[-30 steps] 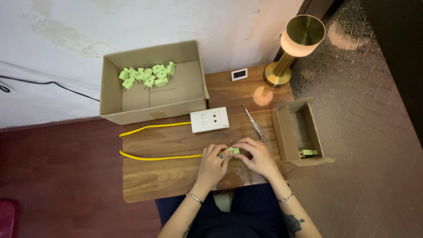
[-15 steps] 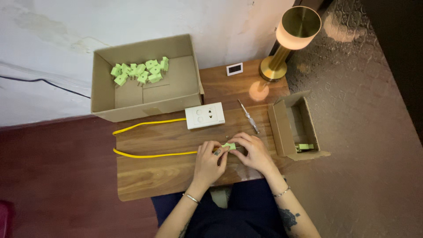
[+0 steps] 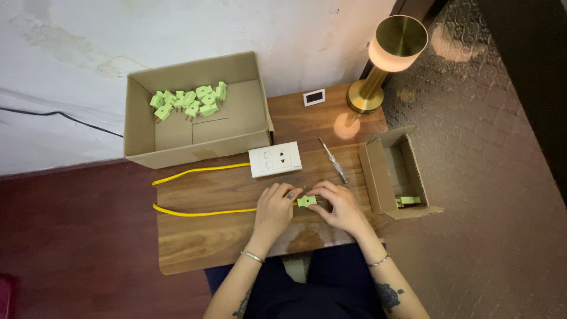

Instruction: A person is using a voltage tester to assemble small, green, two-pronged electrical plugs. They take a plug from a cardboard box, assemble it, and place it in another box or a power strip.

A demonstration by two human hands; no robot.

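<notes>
— Green plug (image 3: 306,201): where do you have it?
— Near the counter's (image 3: 195,248) front edge; your left hand (image 3: 275,207) and right hand (image 3: 338,205) both pinch it, yellow cable (image 3: 201,211) trailing toward the left edge.

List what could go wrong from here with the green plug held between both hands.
The green plug is pinched only by the fingers of the left hand and right hand, so it may slip. The yellow cable loops past the table's left edge and could snag. The screwdriver lies near the right hand and could get knocked.
</notes>
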